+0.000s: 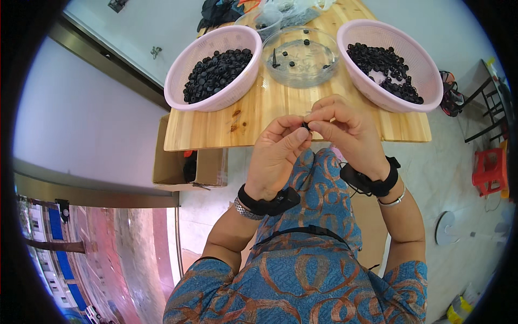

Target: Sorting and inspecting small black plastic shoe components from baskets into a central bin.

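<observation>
Your left hand (281, 151) is curled, its thumb and forefinger pinching a small black piece (305, 126). Your right hand (348, 132) meets it there, thumb and forefinger closed at the same piece, the two sets of fingertips nearly touching. The piece, one in number, sits between them, raised in front of you at the near edge of the wooden table (208, 129); any marking on it is too small to read. You wear two black straps, one at each wrist, with one metal watch band (247, 209) on the left and one bangle (394, 199) on the right.

Beyond your hands stands one clear round dish (302, 79), in which five small black pieces and one slender pointed black item (274, 56) can be counted. Two pink baskets flank it: the left basket (177, 89) holds a heaped pile, the right basket (431, 81) a looser spread, both too many to count. One cardboard box (211, 168) is below the table at your left; one red stool (488, 171) stands on the floor at your right
</observation>
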The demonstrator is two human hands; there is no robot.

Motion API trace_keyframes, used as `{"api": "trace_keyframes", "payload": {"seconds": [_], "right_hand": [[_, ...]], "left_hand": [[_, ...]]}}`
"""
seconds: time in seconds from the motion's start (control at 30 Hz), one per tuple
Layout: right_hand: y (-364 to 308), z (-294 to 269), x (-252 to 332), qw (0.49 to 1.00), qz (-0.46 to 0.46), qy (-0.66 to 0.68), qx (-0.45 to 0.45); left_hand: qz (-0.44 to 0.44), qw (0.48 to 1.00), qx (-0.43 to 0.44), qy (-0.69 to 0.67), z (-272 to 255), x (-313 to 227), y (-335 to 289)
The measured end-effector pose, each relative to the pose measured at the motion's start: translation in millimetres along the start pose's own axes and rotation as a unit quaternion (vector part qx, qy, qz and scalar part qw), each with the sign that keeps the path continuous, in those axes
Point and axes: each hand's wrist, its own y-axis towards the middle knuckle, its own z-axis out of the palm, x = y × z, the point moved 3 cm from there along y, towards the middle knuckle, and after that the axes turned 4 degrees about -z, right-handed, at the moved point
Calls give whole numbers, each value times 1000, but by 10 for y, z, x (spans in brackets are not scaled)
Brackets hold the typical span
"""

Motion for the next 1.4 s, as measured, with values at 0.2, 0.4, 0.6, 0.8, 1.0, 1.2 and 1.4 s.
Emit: {"api": "trace_keyframes", "payload": {"seconds": [0.2,0.4,0.6,0.8,1.0,1.2,1.4], "right_hand": [[-72,-13,157,953,-176,-246,15],[-125,-184,240,996,-17,-75,-54],[114,-1010,634,906,-117,-401,-66],[594,-1911,365,769,71,-620,138],[850,-1994,-32,697,160,-665,215],[1024,-1929,-307,571,209,-758,239],[1054,-1854,-374,576,254,-734,255]], "left_hand": [[22,998,-5,60,21,40,-5],[-43,999,9,-23,125,52,21],[-53,998,-16,-11,99,61,25],[-90,996,-28,-8,108,204,24],[-122,993,-5,1,97,338,-10],[-128,992,-2,-12,82,331,-28],[-122,992,-25,-8,27,294,-28]]}}
